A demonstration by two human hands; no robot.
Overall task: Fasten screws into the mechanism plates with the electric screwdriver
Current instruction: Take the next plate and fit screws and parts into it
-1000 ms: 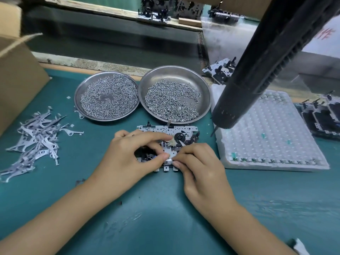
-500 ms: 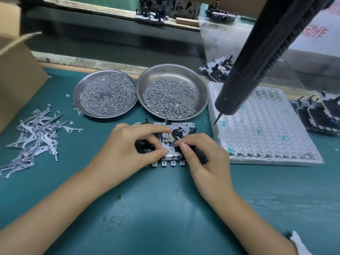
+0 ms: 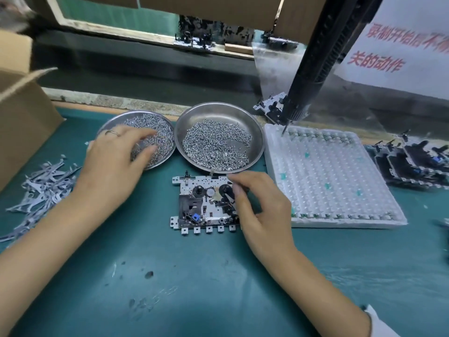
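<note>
The mechanism plate [image 3: 201,203] lies flat on the green mat in the middle, with its row of small tabs facing me. My right hand [image 3: 260,205] rests on its right side, thumb and forefinger pinched at a small metal piece there. My left hand [image 3: 116,161] reaches into the left steel dish [image 3: 114,119], its fingers spread over the screws [image 3: 160,132]; I see nothing held in it. The black electric screwdriver [image 3: 315,57] hangs free at the upper right, no hand on it, with its tip [image 3: 283,132] just over the far corner of the white tray [image 3: 340,178].
A second steel dish [image 3: 218,113] with screws sits behind the plate. A pile of flat metal levers [image 3: 41,188] lies at the left, below a cardboard box [image 3: 21,117]. Several other mechanisms [image 3: 413,164] line the right edge, and one [image 3: 269,108] lies behind the tray.
My left hand has left the plate and moved up and left into the left screw dish. My right hand stays on the plate's right side. The view has tilted, so the screwdriver sits farther back.
</note>
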